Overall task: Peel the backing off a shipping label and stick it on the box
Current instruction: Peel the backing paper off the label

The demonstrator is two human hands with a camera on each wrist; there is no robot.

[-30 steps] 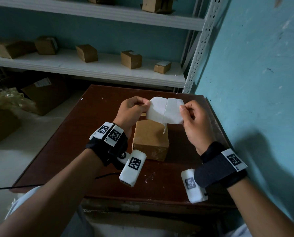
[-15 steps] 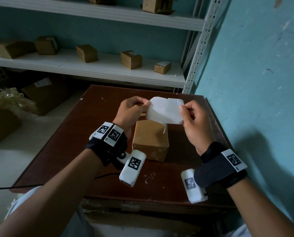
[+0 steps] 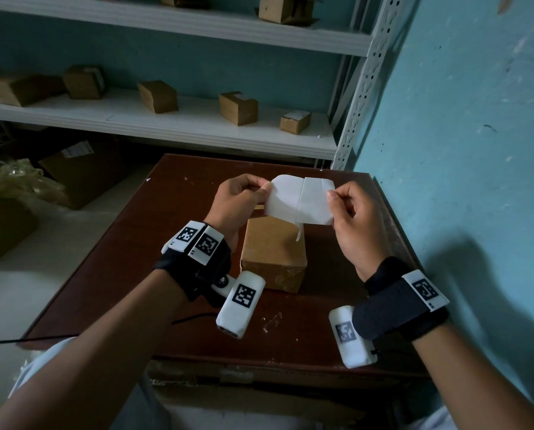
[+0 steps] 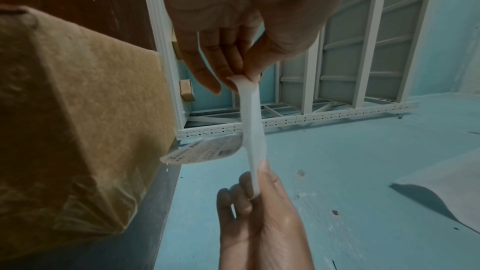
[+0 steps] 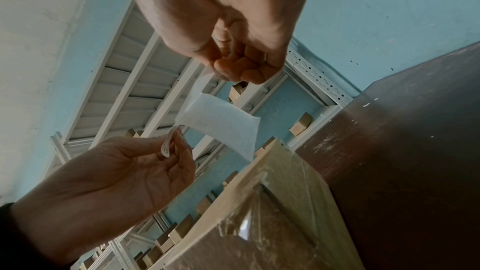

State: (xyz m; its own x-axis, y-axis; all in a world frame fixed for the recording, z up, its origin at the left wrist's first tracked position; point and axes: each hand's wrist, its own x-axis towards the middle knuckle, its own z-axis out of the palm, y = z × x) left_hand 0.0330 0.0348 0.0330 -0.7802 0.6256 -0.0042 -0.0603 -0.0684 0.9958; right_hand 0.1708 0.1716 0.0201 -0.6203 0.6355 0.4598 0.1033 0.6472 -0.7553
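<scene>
A white shipping label (image 3: 299,200) on its backing hangs in the air just above the brown cardboard box (image 3: 275,252), which stands on the dark wooden table (image 3: 129,259). My left hand (image 3: 264,189) pinches the sheet's left edge and my right hand (image 3: 332,197) pinches its right edge. In the left wrist view the sheet (image 4: 253,130) stretches between my left hand (image 4: 241,77) and my right hand (image 4: 255,184), and a printed flap (image 4: 205,149) curls away toward the box (image 4: 78,110). The right wrist view shows the sheet (image 5: 221,122) bowed between both hands over the taped box (image 5: 259,213).
White metal shelving (image 3: 197,131) behind the table holds several small cardboard boxes. A blue wall (image 3: 461,150) runs close along the table's right side. Larger cartons (image 3: 82,169) sit on the floor to the left. A black cable (image 3: 194,318) crosses the table's front left.
</scene>
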